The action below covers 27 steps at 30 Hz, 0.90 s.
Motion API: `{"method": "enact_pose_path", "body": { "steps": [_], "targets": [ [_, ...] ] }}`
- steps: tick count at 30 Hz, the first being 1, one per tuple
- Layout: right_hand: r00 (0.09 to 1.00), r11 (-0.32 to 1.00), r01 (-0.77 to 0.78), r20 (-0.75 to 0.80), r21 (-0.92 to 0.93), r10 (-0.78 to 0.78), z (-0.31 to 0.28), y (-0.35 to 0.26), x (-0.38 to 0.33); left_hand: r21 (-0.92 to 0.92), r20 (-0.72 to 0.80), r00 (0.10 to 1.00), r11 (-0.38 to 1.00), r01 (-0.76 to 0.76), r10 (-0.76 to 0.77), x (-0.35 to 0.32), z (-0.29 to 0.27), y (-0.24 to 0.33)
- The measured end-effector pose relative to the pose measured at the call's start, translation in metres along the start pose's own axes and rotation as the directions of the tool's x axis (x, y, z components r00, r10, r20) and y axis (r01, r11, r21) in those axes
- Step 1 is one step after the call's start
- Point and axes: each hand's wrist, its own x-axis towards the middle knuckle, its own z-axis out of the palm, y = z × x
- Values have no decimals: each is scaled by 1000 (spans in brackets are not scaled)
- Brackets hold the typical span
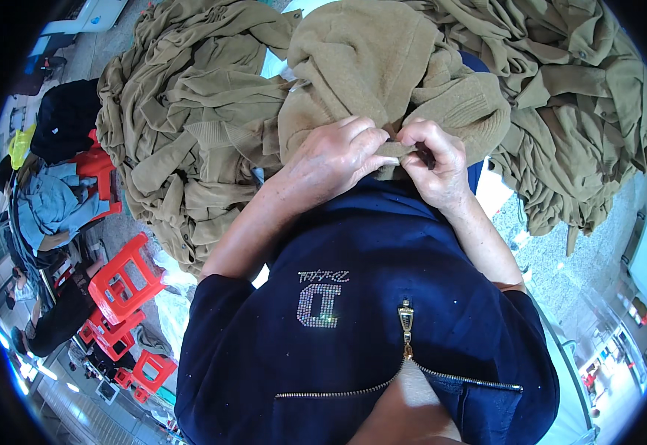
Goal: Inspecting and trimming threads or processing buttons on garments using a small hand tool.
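Observation:
Across my lap lies a tan knit garment (360, 55), bunched up in front of me. My left hand (338, 152) pinches a narrow strip of its edge between thumb and fingers. Close beside it, my right hand (438, 163) has its fingers curled and grips the same edge. The two hands almost meet, with a short piece of the knit band showing between the fingertips. Whether anything small is also held there is hidden by the fingers. A ribbed part (471, 111) of the garment lies just beyond my right hand.
Heaps of similar tan knitwear lie on the left (190, 141) and right (560, 96). Red plastic stools (127, 274) stand at the far left, near a light blue cloth (56, 204) and a black cloth bundle (64, 122). A person in dark trousers (60, 319) is nearby.

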Motion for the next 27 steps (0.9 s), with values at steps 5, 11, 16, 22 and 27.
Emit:
{"method": "enact_pose_path", "body": {
  "steps": [5,11,16,22,27],
  "targets": [
    [996,996,63,-65,-61,-67,4,4,-2,152,-56,996,986,-65,74,-1,12,-5],
    [995,995,32,-93,-92,-40,5,-2,0,283,-157,982,957,-57,105,2,14,-6],
    [984,846,-78,95,-528,150,-15,5,4,400,-250,968,912,90,15,-17,8,-33],
    [865,792,-100,341,-602,368,-41,17,-3,121,-190,923,925,361,-335,-71,-18,-53],
    [862,869,-39,423,-494,280,-38,3,13,-444,156,846,729,521,-510,-71,-47,-42]
  ]
}}
